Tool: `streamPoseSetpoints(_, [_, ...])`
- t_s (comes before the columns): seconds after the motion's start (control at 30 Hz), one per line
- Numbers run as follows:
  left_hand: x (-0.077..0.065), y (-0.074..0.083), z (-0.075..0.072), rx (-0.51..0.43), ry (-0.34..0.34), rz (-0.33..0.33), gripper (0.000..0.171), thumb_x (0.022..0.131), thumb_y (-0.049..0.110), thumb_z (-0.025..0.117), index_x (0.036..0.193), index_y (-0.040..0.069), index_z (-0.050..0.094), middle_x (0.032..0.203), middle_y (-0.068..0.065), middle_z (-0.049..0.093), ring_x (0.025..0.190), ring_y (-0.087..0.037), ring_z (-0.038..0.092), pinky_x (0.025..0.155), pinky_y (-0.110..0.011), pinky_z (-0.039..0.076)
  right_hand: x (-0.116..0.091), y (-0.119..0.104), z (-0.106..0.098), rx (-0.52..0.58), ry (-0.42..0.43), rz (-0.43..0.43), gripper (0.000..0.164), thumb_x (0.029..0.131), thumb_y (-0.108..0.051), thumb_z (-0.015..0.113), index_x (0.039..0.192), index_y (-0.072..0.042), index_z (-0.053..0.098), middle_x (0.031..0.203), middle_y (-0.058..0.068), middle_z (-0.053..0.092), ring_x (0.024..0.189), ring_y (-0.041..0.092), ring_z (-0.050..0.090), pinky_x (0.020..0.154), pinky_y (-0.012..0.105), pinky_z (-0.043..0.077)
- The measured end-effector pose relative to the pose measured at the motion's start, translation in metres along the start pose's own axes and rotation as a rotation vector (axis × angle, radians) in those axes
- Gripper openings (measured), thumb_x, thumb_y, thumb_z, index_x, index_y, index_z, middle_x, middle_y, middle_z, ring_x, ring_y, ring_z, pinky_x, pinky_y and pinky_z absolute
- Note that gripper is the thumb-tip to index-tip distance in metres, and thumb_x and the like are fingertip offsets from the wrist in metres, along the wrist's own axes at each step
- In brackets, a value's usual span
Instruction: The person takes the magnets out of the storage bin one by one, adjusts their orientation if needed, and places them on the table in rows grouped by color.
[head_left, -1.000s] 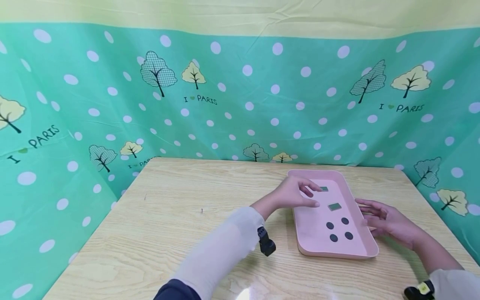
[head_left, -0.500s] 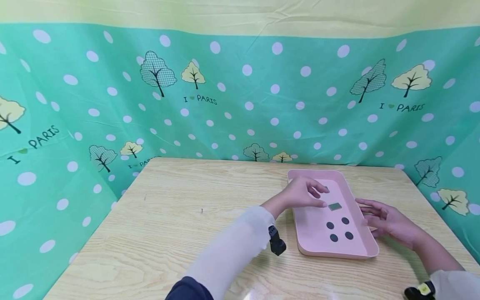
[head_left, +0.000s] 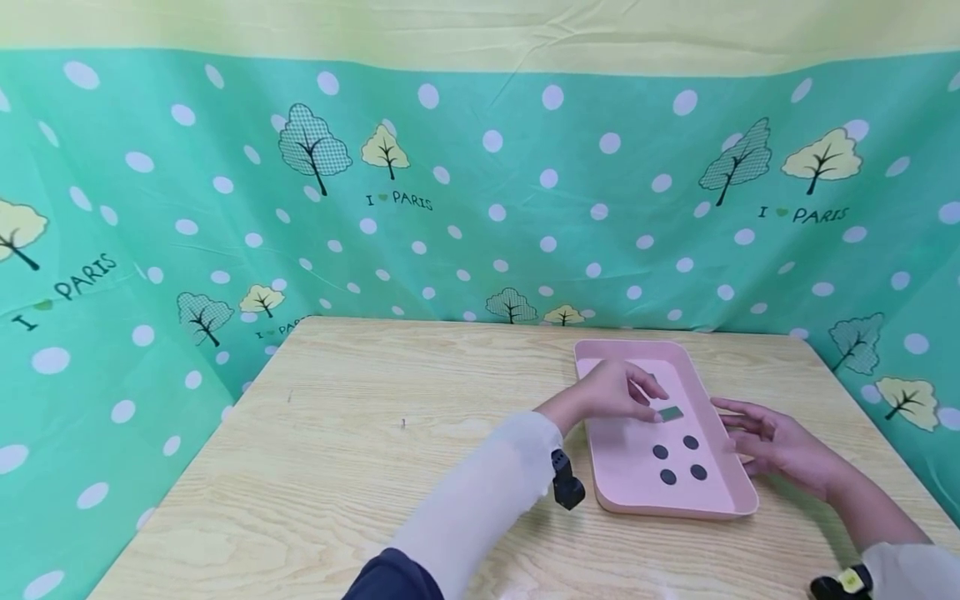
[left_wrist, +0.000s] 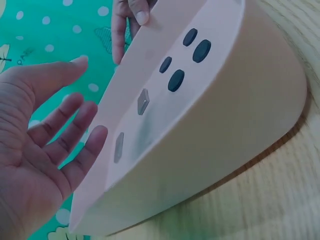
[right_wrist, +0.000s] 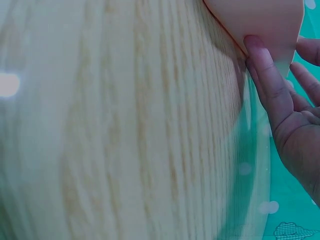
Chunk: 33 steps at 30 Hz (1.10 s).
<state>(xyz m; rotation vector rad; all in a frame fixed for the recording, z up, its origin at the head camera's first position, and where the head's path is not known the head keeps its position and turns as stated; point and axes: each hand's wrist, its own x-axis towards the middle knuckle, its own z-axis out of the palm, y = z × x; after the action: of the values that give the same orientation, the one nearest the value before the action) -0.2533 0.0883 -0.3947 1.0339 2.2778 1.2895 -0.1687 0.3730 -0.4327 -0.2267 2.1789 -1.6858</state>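
Observation:
A pink tray (head_left: 626,471) stands at the right of the table. My left hand (head_left: 617,390) hovers over its left half, thumb and fingers apart, with nothing between them. The thumb tip appears right by a small green rectangular piece (head_left: 671,413) on the tray floor. Farther back, a similar rectangular piece (left_wrist: 119,147) shows in the left wrist view, mostly hidden behind the fingers in the head view. Several black discs (head_left: 660,452) lie in the front part. My right hand (head_left: 787,450) touches the tray's right outer wall with extended fingers.
A light wood table (head_left: 360,467) stretches left of the tray. Behind it hangs a green curtain (head_left: 450,233) with dots and trees. A small black camera (head_left: 567,482) sits on the left wrist.
My left hand has moved right and slightly toward the front, its fingers now nearer the front green piece. My right hand and the tray have stayed in place.

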Motion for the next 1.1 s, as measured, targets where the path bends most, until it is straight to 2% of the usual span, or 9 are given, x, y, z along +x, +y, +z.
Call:
streamPoseSetpoints(0.1, [0.003,0.003,0.0,0.03,-0.043,-0.003,0.026,0.079,0.006,0.081,0.104,0.006,0.075,0.103,0.0,0.073,0.081,0.002,0.063,0.074,-0.01,0.049,0.0,0.0,0.0,0.002,-0.001,0.003,0.063,0.099,-0.013,0.056,0.153,-0.007,0.025,0.126,-0.015,0.056,0.107,0.004,0.061,0.08,0.047,0.056])
streamPoseSetpoints(0.33, [0.011,0.006,0.0,0.078,-0.165,-0.01,0.025,0.08,0.005,0.08,0.104,0.005,0.075,0.101,-0.004,0.073,0.088,-0.005,0.064,0.075,-0.009,0.047,0.001,0.0,-0.001,-0.003,-0.001,0.012,0.063,0.1,-0.014,0.056,0.154,-0.006,0.024,0.127,-0.012,0.056,0.107,0.005,0.062,0.081,0.046,0.056])
streamPoseSetpoints(0.53, [0.016,0.006,0.006,0.115,-0.232,-0.042,0.023,0.079,0.004,0.08,0.101,0.01,0.077,0.091,0.009,0.07,0.084,0.001,0.061,0.074,-0.009,0.047,0.001,0.0,-0.002,-0.011,-0.006,0.01,0.063,0.1,-0.014,0.055,0.154,-0.007,0.023,0.132,-0.003,0.055,0.107,0.006,0.062,0.081,0.046,0.056])
streamPoseSetpoints(0.67, [0.018,0.006,0.008,0.107,-0.278,-0.075,0.025,0.078,0.001,0.08,0.1,0.011,0.077,0.091,0.008,0.071,0.082,0.001,0.061,0.07,-0.013,0.05,0.001,0.001,-0.001,-0.002,-0.017,0.004,0.062,0.101,-0.013,0.053,0.154,-0.006,0.023,0.134,0.004,0.054,0.107,0.009,0.062,0.082,0.046,0.056])
streamPoseSetpoints(0.8, [0.019,0.007,0.01,0.059,-0.311,-0.128,0.027,0.076,-0.004,0.079,0.099,0.01,0.077,0.093,0.005,0.072,0.08,-0.001,0.063,0.067,-0.016,0.052,0.0,0.001,-0.001,-0.007,-0.017,0.01,0.062,0.101,-0.013,0.053,0.154,-0.006,0.022,0.137,0.011,0.052,0.107,0.009,0.063,0.082,0.046,0.056])
streamPoseSetpoints(0.9, [0.02,0.008,0.012,0.043,-0.32,-0.159,0.028,0.075,-0.006,0.079,0.098,0.009,0.077,0.091,0.007,0.07,0.08,-0.002,0.063,0.068,-0.016,0.053,0.0,0.001,-0.001,-0.012,-0.012,0.013,0.061,0.101,-0.014,0.053,0.154,-0.009,0.024,0.135,0.008,0.054,0.106,0.008,0.063,0.081,0.046,0.056])
streamPoseSetpoints(1.1, [0.022,0.007,0.016,0.066,-0.317,-0.186,0.029,0.074,-0.008,0.079,0.098,0.01,0.077,0.091,0.008,0.07,0.079,-0.001,0.061,0.068,-0.014,0.052,0.0,0.002,-0.001,0.009,-0.016,-0.004,0.058,0.1,-0.012,0.053,0.153,-0.014,0.029,0.126,-0.01,0.058,0.107,0.008,0.062,0.081,0.046,0.056])
